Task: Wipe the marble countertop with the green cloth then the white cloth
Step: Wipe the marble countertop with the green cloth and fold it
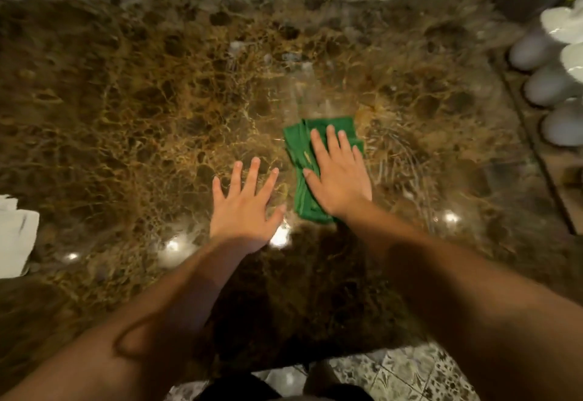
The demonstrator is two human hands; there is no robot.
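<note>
Pressing folded green cloth (pixel 299 151), right hand (pixel 339 176) flat; left hand (pixel 244 202) splayed on glossy veined marble countertop (pixel 126 101).

A folded green cloth (pixel 303 161) lies flat on the glossy brown marble countertop (pixel 142 101), white cloth (pixel 15 239) at its left edge.

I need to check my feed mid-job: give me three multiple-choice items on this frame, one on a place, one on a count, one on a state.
1. Where does the white cloth lie?
A. At the countertop's left edge
B. Under the right hand
C. On the floor

2. How many hands touch the green cloth?
A. None
B. One
C. Two

3. How is the right hand placed?
A. Curled in a fist
B. Flat, fingers straight, on the cloth
C. Raised clear of the countertop

Key: 1 A, it sits at the far left of the marble countertop. 2 B, the left hand is over bare marble. 3 B, the fingers lie spread on the green fabric.
</note>
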